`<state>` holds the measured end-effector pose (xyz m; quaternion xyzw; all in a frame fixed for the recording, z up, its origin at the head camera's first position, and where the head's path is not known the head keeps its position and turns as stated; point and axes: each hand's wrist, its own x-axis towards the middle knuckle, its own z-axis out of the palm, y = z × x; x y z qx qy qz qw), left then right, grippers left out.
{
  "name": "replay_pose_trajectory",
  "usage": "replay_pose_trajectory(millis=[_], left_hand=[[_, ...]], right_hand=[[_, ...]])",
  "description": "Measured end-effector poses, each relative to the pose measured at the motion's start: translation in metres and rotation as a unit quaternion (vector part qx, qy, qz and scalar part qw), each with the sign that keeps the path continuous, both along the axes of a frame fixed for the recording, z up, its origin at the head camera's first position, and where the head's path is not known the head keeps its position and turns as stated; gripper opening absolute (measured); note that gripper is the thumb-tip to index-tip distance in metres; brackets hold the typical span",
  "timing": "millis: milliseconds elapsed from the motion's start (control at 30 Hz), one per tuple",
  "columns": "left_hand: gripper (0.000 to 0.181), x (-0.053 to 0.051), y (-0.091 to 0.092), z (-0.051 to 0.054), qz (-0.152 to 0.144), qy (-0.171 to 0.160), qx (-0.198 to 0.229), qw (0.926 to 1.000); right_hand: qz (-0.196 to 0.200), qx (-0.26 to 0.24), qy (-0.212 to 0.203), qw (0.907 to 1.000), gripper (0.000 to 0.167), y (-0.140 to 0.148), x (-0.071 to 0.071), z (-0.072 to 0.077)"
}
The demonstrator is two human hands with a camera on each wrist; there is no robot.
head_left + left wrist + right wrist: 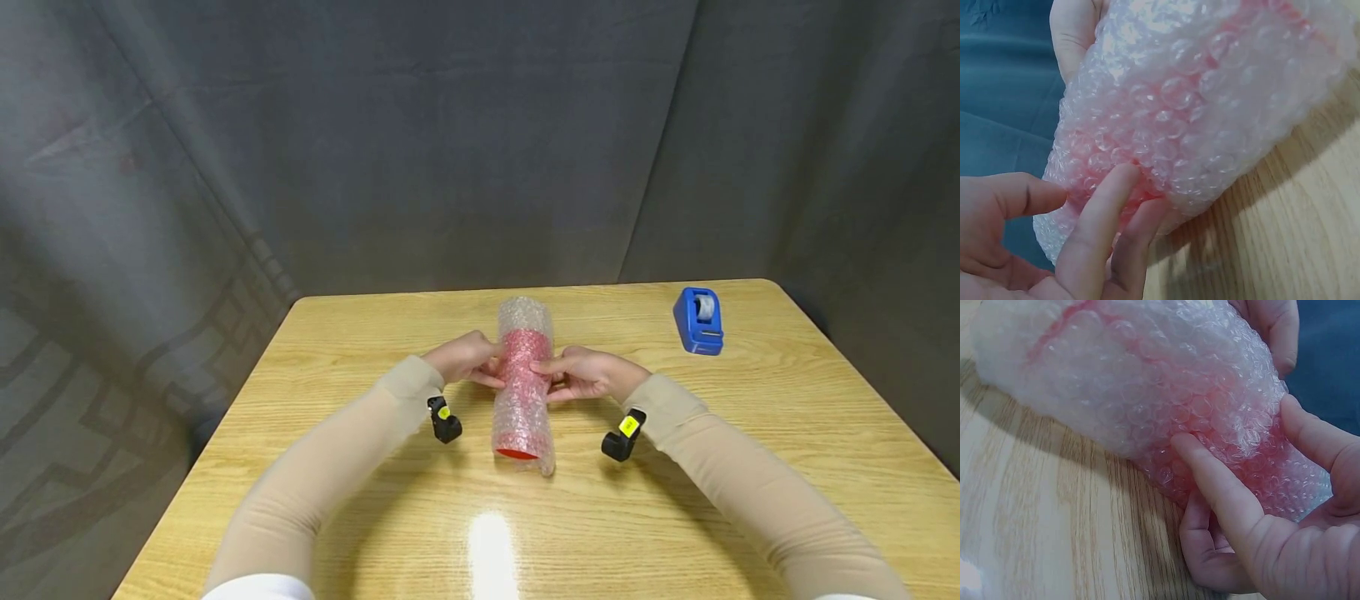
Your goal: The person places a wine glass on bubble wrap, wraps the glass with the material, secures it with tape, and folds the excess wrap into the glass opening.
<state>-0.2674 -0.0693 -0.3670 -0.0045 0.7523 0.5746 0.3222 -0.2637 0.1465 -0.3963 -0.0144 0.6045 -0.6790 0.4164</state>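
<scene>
Cylinder (521, 392), bubble-wrapped | between both hands (468, 360) (588, 375) | fingers part-curled, gripping its left and right sides

against the right hand (588, 374), clear plastic bubble wrap (522, 392) is glossy, bumpy; beneath that hand, the yellow-brown wood-grain table (600, 533) looks smoothly shiny.

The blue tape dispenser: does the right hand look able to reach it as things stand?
Probably yes: only bare table shows between the right hand and the blue tape dispenser, though it would first have to release the bubble-wrapped cylinder.
</scene>
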Motion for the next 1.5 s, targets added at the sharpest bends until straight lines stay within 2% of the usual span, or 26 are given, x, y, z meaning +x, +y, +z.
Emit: replay_pose_trajectory(millis=[133,367,600,833,1133,1500], left_hand=[[0.008,0.001,-0.003,0.001,0.009,-0.010,0.015,0.9998],[0.014,0.000,-0.007,0.003,-0.024,0.004,-0.054,0.9983],[0.038,-0.002,-0.007,-0.003,-0.043,-0.034,-0.004,0.9985],[0.038,-0.001,-0.006,-0.004,-0.041,-0.032,0.001,0.9987],[0.037,-0.001,-0.010,0.001,-0.053,-0.021,-0.016,0.9982],[0.030,-0.003,-0.012,0.007,-0.035,-0.016,-0.052,0.9979]], right_hand=[[-0.005,0.001,-0.004,1.0000,0.022,0.000,0.000,0.001],[0.000,0.000,-0.003,1.0000,0.019,0.001,0.000,0.000],[-0.004,0.005,-0.004,1.0000,0.018,0.000,0.000,0.000],[-0.003,0.001,-0.006,1.0000,0.018,0.001,0.000,-0.001],[0.004,-0.018,-0.016,0.9997,0.021,-0.003,-0.002,-0.003],[0.004,-0.039,-0.024,0.9989,0.020,-0.008,-0.004,-0.007]])
